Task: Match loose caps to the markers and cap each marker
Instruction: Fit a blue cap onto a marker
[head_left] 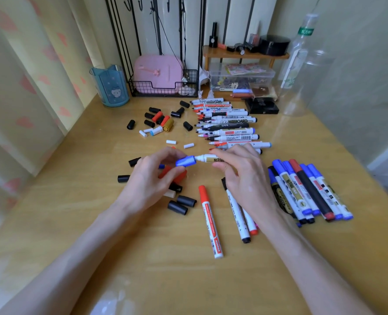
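Standing by the table (324, 269), I read it as sorted into zones. The widest is the row (229, 123) of open markers at the back. They lie side by side with nibs pointing left toward the caps, presumably so each tip colour can be read at a glance. To the right, well apart from that row, lies a pile (311, 192) of capped markers, mostly blue-topped, which looks like the done stack. Loose caps (159, 120) are scattered on the left in two patches, one far and one near the person. They are black, red, white and one gold, all within easy reach of the left hand. A red marker (211, 221) lies capped in front, beside two more partly hidden under the right wrist.

The right hand (240, 169) has its fingers curled round a marker (207, 158), held level above the table with the nib end pointing left. That grip on the barrel leaves the tip free. The left hand (152, 176) pinches a blue cap (185, 160) between thumb and fingertips, mouth toward the marker. The cap sits over the tip, but the white neck shows bare, so I judge it not pressed home yet. Holding both in line lets one straight push finish it.
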